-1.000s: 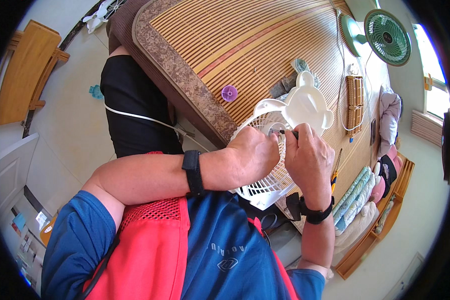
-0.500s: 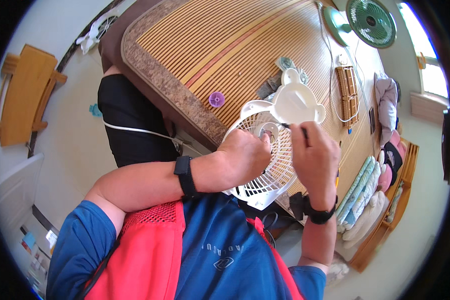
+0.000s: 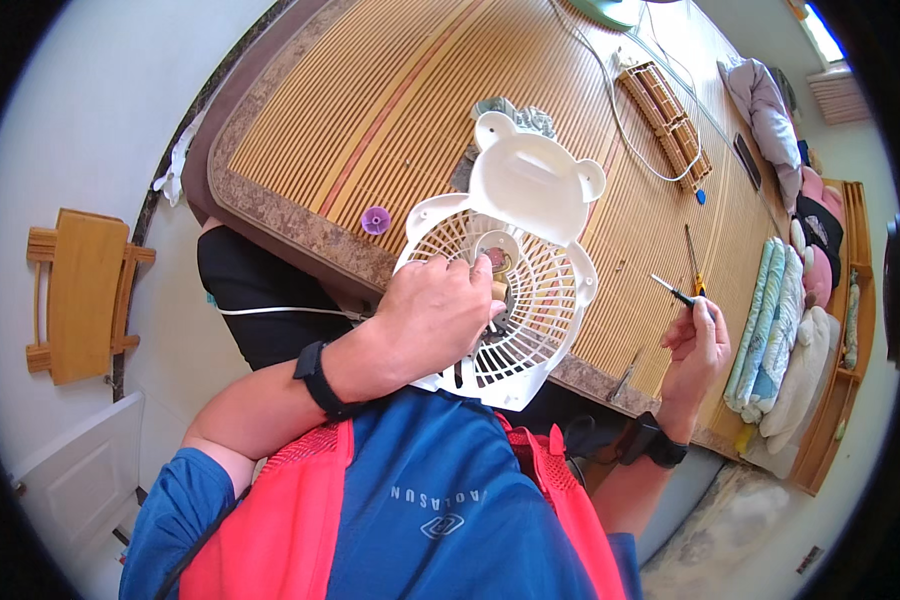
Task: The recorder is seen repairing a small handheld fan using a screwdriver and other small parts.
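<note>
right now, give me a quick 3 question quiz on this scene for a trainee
1. True or false: the left hand rests on the white fan grille.
2. Which does the right hand hold? A) purple cap B) screwdriver C) cable
3. Fill in: the purple cap lies on the bamboo ____.

Key: 1 true. 2 B, the screwdriver, held clear of the grille. 3 mat.

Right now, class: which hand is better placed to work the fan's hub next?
Probably the right hand: it holds the screwdriver free, off to the side. The left hand is gripping the fan grille at its hub, so it steadies the work.
</note>
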A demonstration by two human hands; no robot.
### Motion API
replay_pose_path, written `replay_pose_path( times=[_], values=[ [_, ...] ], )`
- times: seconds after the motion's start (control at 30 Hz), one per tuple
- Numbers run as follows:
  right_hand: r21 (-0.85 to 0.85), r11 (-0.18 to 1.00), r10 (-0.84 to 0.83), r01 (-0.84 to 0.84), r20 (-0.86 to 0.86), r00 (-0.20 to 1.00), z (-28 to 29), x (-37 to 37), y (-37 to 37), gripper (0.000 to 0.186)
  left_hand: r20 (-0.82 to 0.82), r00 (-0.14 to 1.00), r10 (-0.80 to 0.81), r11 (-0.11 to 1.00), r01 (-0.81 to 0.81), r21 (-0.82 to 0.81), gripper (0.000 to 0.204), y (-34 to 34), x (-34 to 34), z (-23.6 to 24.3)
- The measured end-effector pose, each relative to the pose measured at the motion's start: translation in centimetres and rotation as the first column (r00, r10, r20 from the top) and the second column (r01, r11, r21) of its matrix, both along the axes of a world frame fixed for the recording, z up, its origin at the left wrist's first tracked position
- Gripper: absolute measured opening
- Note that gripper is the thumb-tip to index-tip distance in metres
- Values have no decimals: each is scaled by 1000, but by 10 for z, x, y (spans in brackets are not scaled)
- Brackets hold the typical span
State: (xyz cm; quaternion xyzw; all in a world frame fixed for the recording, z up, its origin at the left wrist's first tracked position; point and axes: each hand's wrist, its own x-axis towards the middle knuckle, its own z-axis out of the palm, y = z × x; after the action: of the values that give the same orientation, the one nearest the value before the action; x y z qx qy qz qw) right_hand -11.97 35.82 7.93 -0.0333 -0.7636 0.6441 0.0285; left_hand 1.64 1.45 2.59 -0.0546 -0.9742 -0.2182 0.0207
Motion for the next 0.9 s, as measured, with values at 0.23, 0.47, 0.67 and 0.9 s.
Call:
replay_pose_path(
  times=[0.23,0.47,0.67,0.9],
  values=[
    [-60,998,-9,13,62,998,-25,2,21,19,-151,989,-10,998,20,65,30,-18,3,22],
    [52,996,70,-75,101,992,-31,2,-7,15,-173,984,-47,993,65,97,20,-15,-19,17],
    [61,984,160,-166,93,983,-42,10,-20,11,30,996,-85,996,85,4,19,-6,-44,9],
    [16,985,168,-171,102,980,-54,11,-14,11,144,988,-64,995,73,-65,19,-7,-57,5]
  ],
)
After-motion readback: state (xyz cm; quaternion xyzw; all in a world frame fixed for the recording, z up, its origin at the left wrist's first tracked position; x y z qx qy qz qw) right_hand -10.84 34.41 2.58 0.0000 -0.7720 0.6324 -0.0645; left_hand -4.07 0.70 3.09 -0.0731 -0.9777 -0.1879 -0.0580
